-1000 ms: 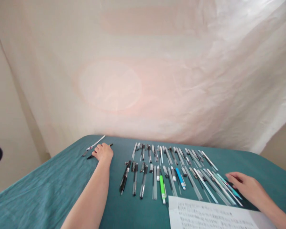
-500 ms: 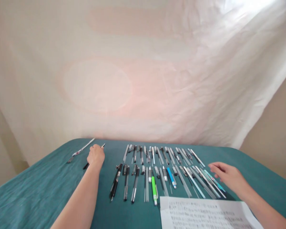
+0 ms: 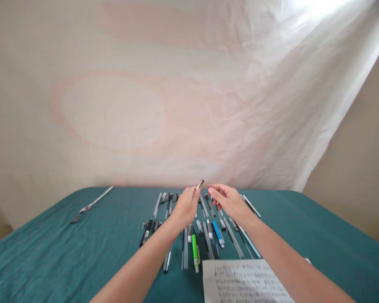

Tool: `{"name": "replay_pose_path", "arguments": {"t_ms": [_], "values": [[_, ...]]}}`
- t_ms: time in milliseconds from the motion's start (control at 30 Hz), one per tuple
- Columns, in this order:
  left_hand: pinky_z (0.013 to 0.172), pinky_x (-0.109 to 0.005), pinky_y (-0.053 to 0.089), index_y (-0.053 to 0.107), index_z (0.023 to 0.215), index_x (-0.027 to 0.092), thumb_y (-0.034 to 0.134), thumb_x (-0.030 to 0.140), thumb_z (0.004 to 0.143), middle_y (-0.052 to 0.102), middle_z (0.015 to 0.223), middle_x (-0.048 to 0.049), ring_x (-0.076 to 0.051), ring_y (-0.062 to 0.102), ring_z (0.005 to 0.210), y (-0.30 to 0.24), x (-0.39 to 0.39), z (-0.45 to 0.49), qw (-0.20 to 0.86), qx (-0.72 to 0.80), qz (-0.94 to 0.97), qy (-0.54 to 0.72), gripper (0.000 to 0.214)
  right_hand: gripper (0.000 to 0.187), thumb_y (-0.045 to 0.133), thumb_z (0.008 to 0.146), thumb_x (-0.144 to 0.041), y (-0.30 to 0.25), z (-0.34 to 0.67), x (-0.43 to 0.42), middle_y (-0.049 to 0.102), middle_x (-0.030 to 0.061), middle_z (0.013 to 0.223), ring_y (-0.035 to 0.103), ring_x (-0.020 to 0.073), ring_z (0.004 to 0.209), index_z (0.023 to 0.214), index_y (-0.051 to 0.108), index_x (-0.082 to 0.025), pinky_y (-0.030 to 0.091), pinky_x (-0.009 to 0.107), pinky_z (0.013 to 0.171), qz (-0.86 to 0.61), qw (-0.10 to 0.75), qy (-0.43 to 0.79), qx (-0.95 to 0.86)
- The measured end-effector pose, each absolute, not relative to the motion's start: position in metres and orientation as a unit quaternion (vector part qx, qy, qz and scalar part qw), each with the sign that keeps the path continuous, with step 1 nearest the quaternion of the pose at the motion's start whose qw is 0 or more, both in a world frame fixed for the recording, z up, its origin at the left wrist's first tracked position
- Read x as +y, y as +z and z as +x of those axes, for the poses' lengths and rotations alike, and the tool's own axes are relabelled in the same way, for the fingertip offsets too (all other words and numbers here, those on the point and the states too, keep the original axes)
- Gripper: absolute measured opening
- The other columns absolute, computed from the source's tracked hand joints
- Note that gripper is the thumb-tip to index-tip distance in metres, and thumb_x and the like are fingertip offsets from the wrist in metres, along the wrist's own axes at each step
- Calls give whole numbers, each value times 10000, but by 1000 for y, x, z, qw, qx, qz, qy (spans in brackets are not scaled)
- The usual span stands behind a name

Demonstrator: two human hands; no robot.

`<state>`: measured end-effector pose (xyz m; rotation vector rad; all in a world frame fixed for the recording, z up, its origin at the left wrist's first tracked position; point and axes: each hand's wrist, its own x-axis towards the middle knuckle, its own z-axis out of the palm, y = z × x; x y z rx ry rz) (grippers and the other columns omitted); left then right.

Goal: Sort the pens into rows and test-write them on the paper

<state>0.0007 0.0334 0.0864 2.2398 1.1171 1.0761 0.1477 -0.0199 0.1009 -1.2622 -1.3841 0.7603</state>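
Observation:
My left hand [image 3: 185, 207] is closed around a dark pen [image 3: 200, 184], whose shiny end pokes up past the thumb and whose other end is hidden. Close by on the right, my right hand [image 3: 230, 203] holds nothing; its fingers are curved and apart, a short gap from the pen's end. Both hands hover over two rows of pens and pen parts laid on the green cloth, covering some of them. In the front row lie a bright green pen [image 3: 195, 252] and a blue pen [image 3: 218, 234].
A sheet of paper with written lines [image 3: 233, 277] lies at the front, partly under my right forearm. Off to the left, a slim white pen-like item [image 3: 93, 204] with a dark end lies alone. A pale hanging cloth [image 3: 183, 105] stands behind the table.
My left hand has lifted the dark pen from the left side and brought it right, over the rows. The right hand has moved left from the right end of the rows towards it.

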Motion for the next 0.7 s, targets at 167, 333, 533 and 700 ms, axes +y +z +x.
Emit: {"name": "replay_pose_path", "arguments": {"t_ms": [167,333,533,700], "values": [[518,-210,349,544,702,150,263,451,839,543,626,-10,-109,452,541,75,14,16,404,320,772,371,434,335,535,725,-451,95,139,-9,555,-5,559,464,101,480,875,636,-168,361,206,423,-492,559,350,-568],[424,-185,263,550,788,128,379,492,785,496,608,9,-72,357,466,63,15,19,538,325,688,363,403,353,565,686,-480,79,149,-7,579,7,605,439,87,488,796,634,-152,347,194,427,-520,563,367,-528],[429,-176,255,555,810,125,456,457,757,452,591,27,-57,334,465,51,9,25,595,315,643,365,351,357,606,636,-489,74,155,-8,529,-33,497,393,67,421,726,627,-144,289,191,397,-528,564,368,-517],[415,-179,231,559,847,135,424,484,767,351,517,64,-53,274,423,49,7,25,583,332,644,368,383,372,604,635,-503,69,157,-6,493,-44,434,331,55,371,700,629,-138,256,190,358,-524,557,386,-516]]}}
